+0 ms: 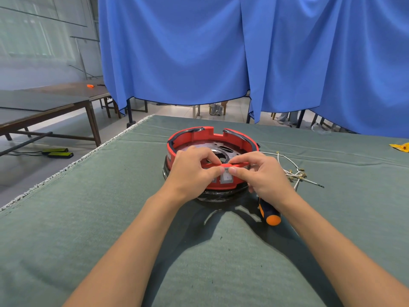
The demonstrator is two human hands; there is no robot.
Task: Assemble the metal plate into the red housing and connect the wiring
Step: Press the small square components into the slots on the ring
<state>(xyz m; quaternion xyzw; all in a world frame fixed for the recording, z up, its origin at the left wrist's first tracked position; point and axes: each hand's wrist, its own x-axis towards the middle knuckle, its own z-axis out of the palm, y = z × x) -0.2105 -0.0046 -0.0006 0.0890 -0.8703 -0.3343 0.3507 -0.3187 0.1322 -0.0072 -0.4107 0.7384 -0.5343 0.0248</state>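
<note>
**Head view: plate seated in the housing, wiring not yet joined**

Head camera pictures show the red housing (211,138) standing on the green table cover (88,218), near the middle of its far edge. The metal plate (223,147) is seen lying inside the ring, low against the floor of the housing, so the first part of the task is judged to be done or nearly so. Whether the plate is fastened cannot be told.

The near wall of the housing is held by both hands. The left hand (190,171) is curled over the rim, with its thumb against the outer face and its fingers hooked inside; something small may be pinched there, but this is too small to tell. The right hand (263,173) is likewise bent over the rim, with its thumb pressed on the outer wall just beside the white switch (226,177) and its forefinger laid along the top edge. The work in hand is judged to be at the switch, fitting it or reaching its back.

A bundle of white wires (292,171) with brass ends is seen lying loose on the cover, just right of the housing and apart from both hands. The wiring is therefore taken as still to be connected. A screwdriver (269,212) lies partly under the right wrist, toward the near side, held by neither hand.
</note>
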